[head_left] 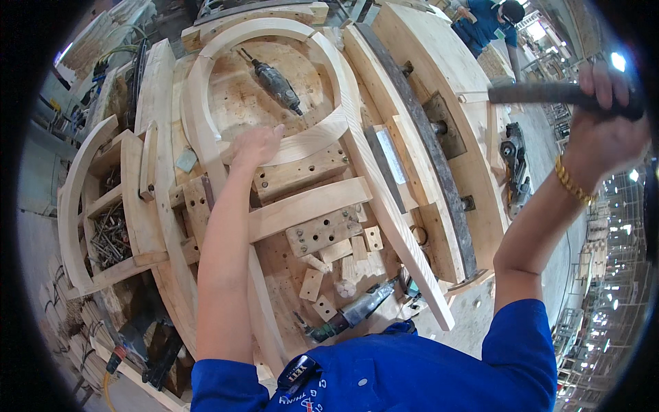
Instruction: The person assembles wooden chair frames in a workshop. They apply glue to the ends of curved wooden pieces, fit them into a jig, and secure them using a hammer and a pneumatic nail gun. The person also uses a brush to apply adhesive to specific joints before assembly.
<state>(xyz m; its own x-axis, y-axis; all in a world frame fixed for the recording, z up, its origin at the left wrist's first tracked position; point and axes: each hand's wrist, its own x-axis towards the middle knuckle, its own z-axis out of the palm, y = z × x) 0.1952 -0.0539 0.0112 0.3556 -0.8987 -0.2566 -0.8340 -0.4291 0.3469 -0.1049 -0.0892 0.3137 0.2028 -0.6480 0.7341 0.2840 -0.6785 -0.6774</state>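
Note:
On the bench lies a pale wooden frame, shaped like a chair back, with an oval top and two long legs. My left hand is closed at the left end of its curved lower rail; my own hand hides the joint there. Raised high at the right, my right hand grips a long dark bar, somewhat blurred, which points left, well apart from the frame. A second curved crosspiece spans the legs below. Inside the oval rests a dark power tool with a thin bit.
Drilled wooden blocks and small offcuts lie between the legs. Another power tool is close to my body. At the left stands a compartmented box of screws. A dark clamp rail borders the right; a co-worker stands beyond.

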